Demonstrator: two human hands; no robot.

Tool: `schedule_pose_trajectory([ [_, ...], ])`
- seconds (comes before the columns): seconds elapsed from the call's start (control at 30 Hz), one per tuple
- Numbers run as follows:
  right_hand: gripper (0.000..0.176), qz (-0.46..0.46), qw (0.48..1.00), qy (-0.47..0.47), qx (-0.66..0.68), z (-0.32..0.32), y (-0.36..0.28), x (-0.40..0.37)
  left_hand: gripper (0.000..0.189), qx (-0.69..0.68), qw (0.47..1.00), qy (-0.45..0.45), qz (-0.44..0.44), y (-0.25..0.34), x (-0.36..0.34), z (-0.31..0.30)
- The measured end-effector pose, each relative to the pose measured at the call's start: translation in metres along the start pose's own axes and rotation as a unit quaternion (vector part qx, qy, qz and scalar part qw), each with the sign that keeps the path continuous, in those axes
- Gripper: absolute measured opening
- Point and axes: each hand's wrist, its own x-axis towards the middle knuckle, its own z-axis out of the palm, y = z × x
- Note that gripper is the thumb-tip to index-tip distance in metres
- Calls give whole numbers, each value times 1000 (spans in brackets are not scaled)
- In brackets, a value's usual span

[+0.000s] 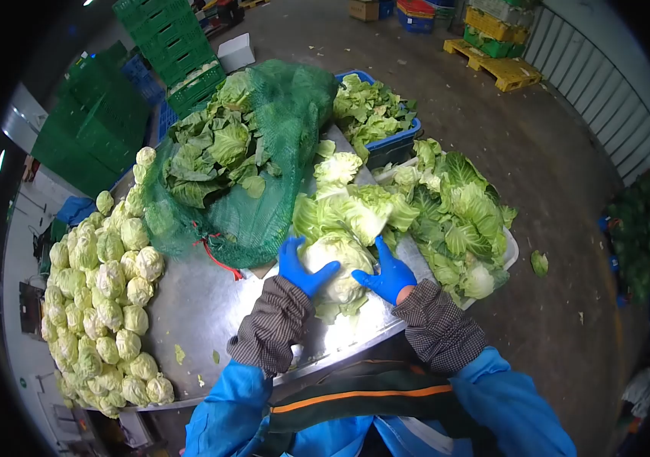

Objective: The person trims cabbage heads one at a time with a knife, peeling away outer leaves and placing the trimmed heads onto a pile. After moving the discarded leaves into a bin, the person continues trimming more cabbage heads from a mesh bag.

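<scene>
A pale green cabbage (338, 263) sits near the front edge of the metal table, between my two blue-gloved hands. My left hand (304, 268) cups its left side, thumb reaching across toward the middle. On the opposite side, my right hand (389, 276) rests against it with thumb and fingers apart. Loose cabbage leaves (355, 209) lie heaped just behind the head, and a few more poke out below it. A green mesh sack (287, 152) with leafy cabbages (222, 145) at its mouth lies behind my left hand.
Trimmed cabbage heads (108, 297) are piled along the table's left side. A white-rimmed tub (509, 255) of leaves stands at right, with a blue crate (397, 141) of leaves behind. Green crates (159, 34) are stacked at back left; a yellow pallet (496, 67) lies on the floor.
</scene>
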Motion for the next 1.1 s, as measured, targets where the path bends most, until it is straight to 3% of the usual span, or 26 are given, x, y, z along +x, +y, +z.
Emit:
schedule_pose_trajectory([
  [0.1, 88, 28, 999, 21, 9, 4, 14, 6, 95, 31, 994, -81, 72, 12, 33, 16],
  [0.23, 73, 40, 992, 115, -37, 18, 88, 40, 85, -84, 981, -169, -47, 11, 49, 18],
  [0.33, 73, 35, 988, 136, -58, 7, 85, 40, 61, -322, 938, -81, -97, -52, 42, 46],
  [0.37, 76, 7, 987, 148, -55, 1, 71, 31, 57, -495, 839, -126, -185, -63, 38, 50],
  [0.4, 79, -18, 986, 160, -52, -9, 48, 17, 52, -633, 705, -137, -289, -74, 34, 54],
  [0.43, 82, -42, 983, 172, -50, -14, 31, 6, 58, -655, 684, -128, -294, -80, 27, 63],
  [0.47, 83, -34, 993, 108, -15, -11, 23, -2, 63, -677, 662, -119, -300, -84, 11, 75],
  [0.53, 86, -2, 999, -21, 34, -9, 8, -12, 74, -559, 730, -91, -382, -4, -22, 34],
  [0.57, 85, -20, 999, 1, 48, -2, 18, -5, 80, -498, 752, -82, -424, 38, -39, 12],
  [0.63, 82, -57, 994, 44, 77, 10, 43, 13, 88, -303, 912, -16, -277, 17, -46, 17],
  [0.67, 77, -72, 995, 45, 55, 6, 52, 16, 92, -70, 991, 85, -70, 7, -44, 13],
  [0.7, 76, -60, 997, 21, 38, -2, 46, 15, 106, 53, 995, 77, 29, 19, -33, -7],
  [0.77, 74, -35, 999, -23, 2, -16, 34, 11, 121, 97, 980, -12, 173, 41, -18, 2],
  [0.8, 63, -103, 994, 34, 5, -12, 38, 10, 128, 113, 966, -76, 218, 43, -10, 13],
  [0.97, 30, -42, 974, 156, -161, -20, 40, -8, 131, 175, 970, -119, 123, 64, 10, 26],
  [1.0, 28, -18, 977, 141, -162, -29, 32, -17, 131, 187, 969, -123, 105, 67, 16, 28],
  [1.1, 17, -56, 958, 168, -227, -26, 34, -29, 134, 201, 970, -128, 47, 82, 41, 37],
])
